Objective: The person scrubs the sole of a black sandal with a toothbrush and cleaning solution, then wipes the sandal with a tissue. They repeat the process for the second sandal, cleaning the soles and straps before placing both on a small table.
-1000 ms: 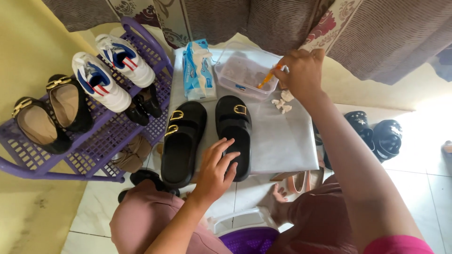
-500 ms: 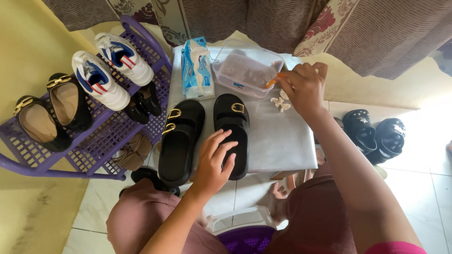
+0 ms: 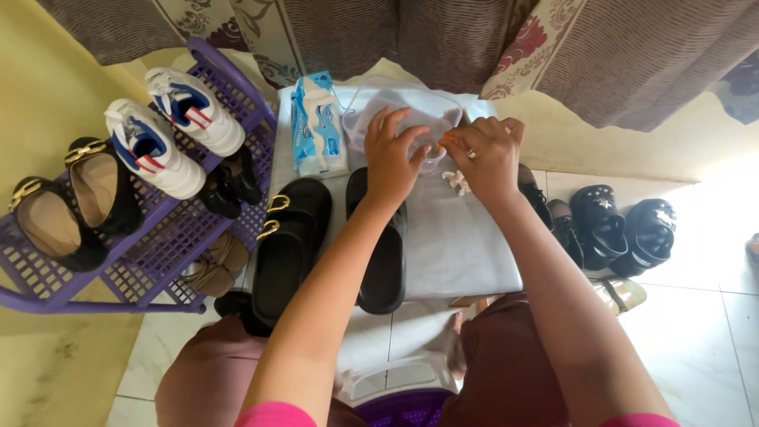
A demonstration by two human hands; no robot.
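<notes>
Curtains (image 3: 443, 39) in striped and flowered cloth hang across the top, above a yellow wall and a tiled floor. Next in size, a purple shoe rack (image 3: 166, 237) stands at the left, bearing two white sneakers (image 3: 170, 130) with blue and red trim and a pair of black flats (image 3: 67, 202) with gold buckles. A small table under a white cloth (image 3: 462, 245) sits in the middle, with two black slides (image 3: 332, 237) lying side by side on it and a blue pack of wipes (image 3: 316, 122) just beside them. Black shoes (image 3: 624, 225) rest on the floor at the right. A clear plastic tub (image 3: 395, 107) stands at the table's far edge. The left hand (image 3: 391, 158) lies spread over its near rim, fingers apart. The right hand (image 3: 490, 158), fingers pinched together, grips a small orange thing (image 3: 448, 140) just beside the tub. Small white bits (image 3: 456, 182) lie under that hand.
</notes>
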